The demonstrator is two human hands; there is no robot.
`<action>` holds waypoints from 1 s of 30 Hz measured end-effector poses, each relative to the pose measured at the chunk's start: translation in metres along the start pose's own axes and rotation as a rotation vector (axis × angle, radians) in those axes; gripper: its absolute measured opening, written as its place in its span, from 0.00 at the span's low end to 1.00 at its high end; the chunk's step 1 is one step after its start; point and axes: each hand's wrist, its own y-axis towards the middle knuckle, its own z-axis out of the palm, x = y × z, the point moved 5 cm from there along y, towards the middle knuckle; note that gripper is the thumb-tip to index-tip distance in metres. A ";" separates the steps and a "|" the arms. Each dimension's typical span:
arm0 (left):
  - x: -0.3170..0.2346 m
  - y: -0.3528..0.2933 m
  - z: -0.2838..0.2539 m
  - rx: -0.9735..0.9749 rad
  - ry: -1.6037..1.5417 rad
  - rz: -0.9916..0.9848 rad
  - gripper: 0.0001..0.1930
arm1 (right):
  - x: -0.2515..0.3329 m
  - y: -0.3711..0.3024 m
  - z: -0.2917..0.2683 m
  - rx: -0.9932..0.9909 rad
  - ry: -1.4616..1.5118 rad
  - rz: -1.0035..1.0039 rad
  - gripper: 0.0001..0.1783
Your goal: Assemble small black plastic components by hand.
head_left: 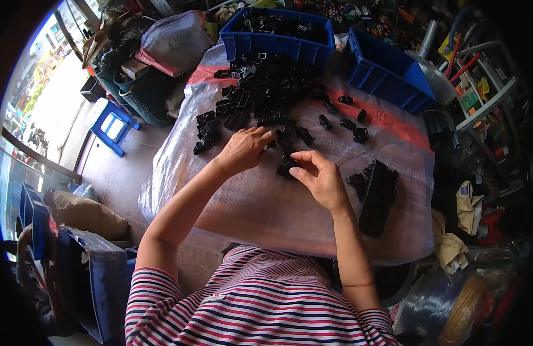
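A large heap of small black plastic parts (261,86) covers the far middle of the sheeted table. At the heap's near edge, the fingers of my left hand (246,149) are bent and closed on a dark piece, mostly hidden under the fingertips. My right hand (323,177) pinches a black plastic part (287,164) between thumb and forefinger, just above the sheet. Another loose black part (304,135) lies just beyond that hand. To the right of it stands a long black box-shaped piece (379,199), with several small black parts (360,183) against its left side.
Two blue crates stand at the far side: one crate (278,43) holds black parts, the other crate (387,72) sits to its right. A blue and white stool (112,124) is on the floor at left. Metal racking (488,106) and a cable coil (462,311) flank the right.
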 end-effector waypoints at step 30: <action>-0.067 -0.051 -0.017 -0.292 -1.453 -0.289 0.19 | -0.002 -0.021 0.024 0.105 0.778 0.140 0.13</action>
